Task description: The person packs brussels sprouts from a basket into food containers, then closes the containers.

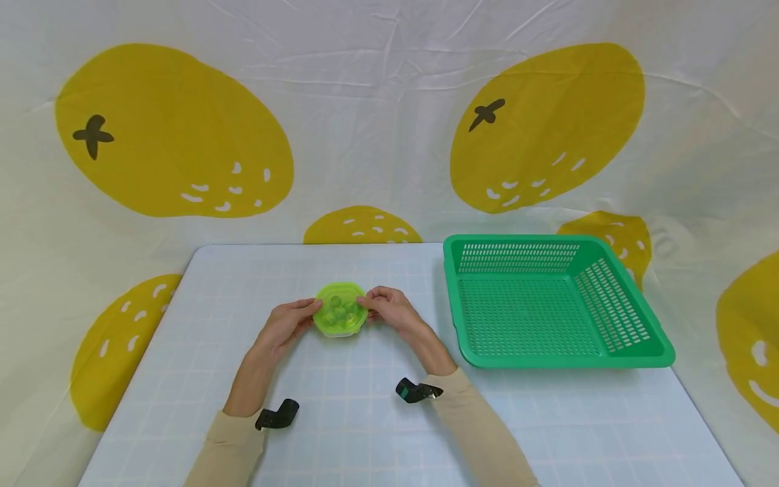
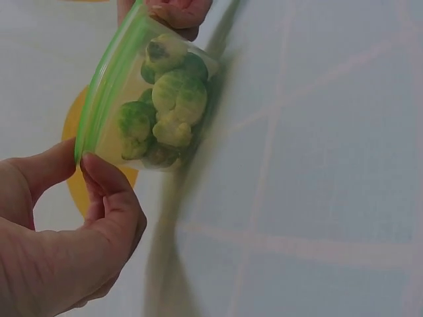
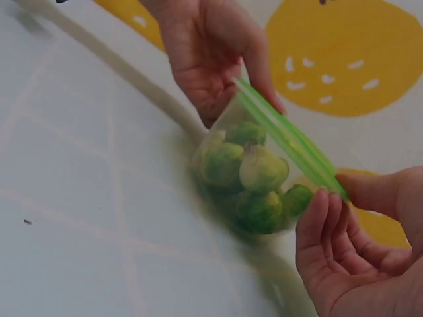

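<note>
A small translucent plastic container with a bright green lid [image 1: 339, 310] is between my two hands, low at the far middle of the table. Several Brussels sprouts [image 2: 180, 96] show through its side wall. On the left, my left hand [image 1: 287, 325] pinches the lid's edge between thumb and curled fingers. The right hand [image 1: 392, 310] grips the opposite edge the same way, its thumb on top of the lid and its fingers below. In the right wrist view, the lid [image 3: 287, 139] lies over the container's mouth, and the sprouts [image 3: 248, 175] sit bunched inside.
A green perforated plastic basket [image 1: 517, 318] stands on the right of the table, beyond my right hand. The table [image 1: 341, 419] has a pale checked cover. Behind it hangs a white cloth [image 1: 389, 135] printed with big yellow fruit shapes.
</note>
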Tool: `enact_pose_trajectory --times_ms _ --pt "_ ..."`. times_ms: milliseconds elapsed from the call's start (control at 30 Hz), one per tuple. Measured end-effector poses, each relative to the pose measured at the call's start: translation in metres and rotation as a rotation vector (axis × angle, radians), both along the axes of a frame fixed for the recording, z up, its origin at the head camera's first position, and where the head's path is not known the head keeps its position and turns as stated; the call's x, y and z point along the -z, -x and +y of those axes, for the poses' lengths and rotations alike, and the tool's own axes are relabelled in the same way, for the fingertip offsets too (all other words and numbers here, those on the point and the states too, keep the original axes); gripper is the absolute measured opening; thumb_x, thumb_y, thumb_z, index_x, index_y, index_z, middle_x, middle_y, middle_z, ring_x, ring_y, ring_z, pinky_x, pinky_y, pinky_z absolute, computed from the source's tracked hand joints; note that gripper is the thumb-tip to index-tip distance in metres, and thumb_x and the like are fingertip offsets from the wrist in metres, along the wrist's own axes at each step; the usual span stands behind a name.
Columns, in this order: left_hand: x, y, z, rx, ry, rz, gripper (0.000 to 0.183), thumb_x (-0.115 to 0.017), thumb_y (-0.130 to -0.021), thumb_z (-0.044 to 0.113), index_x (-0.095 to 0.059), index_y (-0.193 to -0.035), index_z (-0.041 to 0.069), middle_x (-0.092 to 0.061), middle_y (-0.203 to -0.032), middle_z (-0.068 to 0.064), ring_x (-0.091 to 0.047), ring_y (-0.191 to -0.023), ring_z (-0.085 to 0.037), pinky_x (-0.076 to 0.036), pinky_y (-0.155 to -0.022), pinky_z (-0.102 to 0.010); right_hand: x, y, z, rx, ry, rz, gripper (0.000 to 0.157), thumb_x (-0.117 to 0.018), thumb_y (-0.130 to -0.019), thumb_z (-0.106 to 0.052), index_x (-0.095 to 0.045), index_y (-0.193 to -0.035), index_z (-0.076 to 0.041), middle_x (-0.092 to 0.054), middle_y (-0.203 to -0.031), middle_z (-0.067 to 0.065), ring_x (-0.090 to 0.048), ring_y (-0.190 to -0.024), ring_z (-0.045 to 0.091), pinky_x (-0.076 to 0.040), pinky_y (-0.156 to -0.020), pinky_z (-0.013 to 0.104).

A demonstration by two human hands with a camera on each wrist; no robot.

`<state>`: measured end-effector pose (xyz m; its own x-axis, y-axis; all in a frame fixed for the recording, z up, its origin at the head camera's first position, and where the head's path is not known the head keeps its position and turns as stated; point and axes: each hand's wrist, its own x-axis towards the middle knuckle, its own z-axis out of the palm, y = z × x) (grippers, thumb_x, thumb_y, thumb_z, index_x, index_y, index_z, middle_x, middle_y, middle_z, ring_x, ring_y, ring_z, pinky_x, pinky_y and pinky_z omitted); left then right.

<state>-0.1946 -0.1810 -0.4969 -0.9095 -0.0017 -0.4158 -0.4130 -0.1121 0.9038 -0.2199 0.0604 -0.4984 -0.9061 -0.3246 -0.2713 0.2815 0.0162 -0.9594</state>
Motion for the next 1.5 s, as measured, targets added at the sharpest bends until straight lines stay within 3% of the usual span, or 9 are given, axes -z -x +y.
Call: enact_pose_trajectory --times_ms 167,567,733,867,1033,1267,1500 --pt "-0.001 0.002 0.002 -0.019 0.019 -0.011 0.053 -0.071 -0.099 0.014 -0.052 -0.141 -0.013 -0.064 -0.107 -0.001 -0.06 -0.082 -0.004 -0.054 -0.074 -0.016 0.0 0.001 0.0 0.004 0.009 -0.025 0.017 -0.073 -0.098 -0.02 -0.063 -0.09 -0.008 -0.062 -0.081 0.0 -0.06 -0.072 0.014 -0.058 -0.073 0.028" --pt "0.002 0.001 -0.003 0.01 0.034 0.001 0.049 -0.07 -0.1 0.014 -0.054 -0.138 -0.012 -0.062 -0.109 -0.002 -0.06 -0.084 -0.006 -0.055 -0.075 -0.017 -0.001 0.006 0.002 -0.061 -0.035 -0.01 0.022 -0.072 -0.099 -0.024 -0.065 -0.101 -0.003 -0.063 -0.085 0.002 -0.062 -0.076 0.015 -0.061 -0.077 0.031" --pt "0.002 0.001 -0.003 0.019 0.041 0.011 0.047 -0.07 -0.1 0.013 -0.054 -0.137 -0.012 -0.061 -0.11 -0.003 -0.06 -0.084 -0.007 -0.055 -0.075 -0.018 -0.004 0.011 -0.002 -0.05 -0.106 0.008 0.035 -0.07 -0.099 -0.038 -0.068 -0.104 -0.004 -0.064 -0.085 0.002 -0.062 -0.075 0.016 -0.059 -0.074 0.03" --pt "0.001 0.0 -0.001 0.028 0.042 0.021 0.051 -0.07 -0.1 0.014 -0.052 -0.139 -0.013 -0.061 -0.11 -0.003 -0.06 -0.083 -0.007 -0.056 -0.076 -0.018 -0.003 0.015 -0.006 -0.003 -0.15 0.042 0.04 -0.069 -0.098 -0.047 -0.07 -0.1 -0.007 -0.063 -0.081 -0.002 -0.058 -0.069 0.014 -0.051 -0.065 0.025" --pt "-0.001 0.0 0.0 0.01 0.044 0.011 0.052 -0.071 -0.099 0.016 -0.052 -0.139 -0.011 -0.062 -0.11 -0.002 -0.059 -0.083 -0.007 -0.055 -0.076 -0.018 -0.003 0.019 -0.012 0.033 -0.169 0.089 0.034 -0.07 -0.098 -0.04 -0.071 -0.095 -0.006 -0.06 -0.075 -0.002 -0.053 -0.067 0.015 -0.044 -0.062 0.025" --pt "0.001 -0.001 0.0 0.005 0.045 0.01 0.052 -0.072 -0.099 0.017 -0.053 -0.139 -0.01 -0.061 -0.11 -0.001 -0.059 -0.083 -0.005 -0.054 -0.076 -0.016 -0.006 0.02 -0.017 0.05 -0.205 0.113 0.027 -0.069 -0.1 -0.03 -0.07 -0.097 -0.003 -0.062 -0.08 -0.003 -0.054 -0.068 0.011 -0.048 -0.066 0.028" --pt "0.002 -0.001 0.002 0.001 0.028 0.016 0.051 -0.072 -0.099 0.017 -0.053 -0.137 -0.011 -0.06 -0.109 -0.002 -0.059 -0.084 -0.005 -0.055 -0.077 -0.017 -0.002 0.019 -0.017 0.073 -0.194 0.13 0.031 -0.071 -0.099 -0.034 -0.07 -0.1 -0.003 -0.06 -0.075 -0.003 -0.052 -0.064 0.011 -0.044 -0.062 0.027"
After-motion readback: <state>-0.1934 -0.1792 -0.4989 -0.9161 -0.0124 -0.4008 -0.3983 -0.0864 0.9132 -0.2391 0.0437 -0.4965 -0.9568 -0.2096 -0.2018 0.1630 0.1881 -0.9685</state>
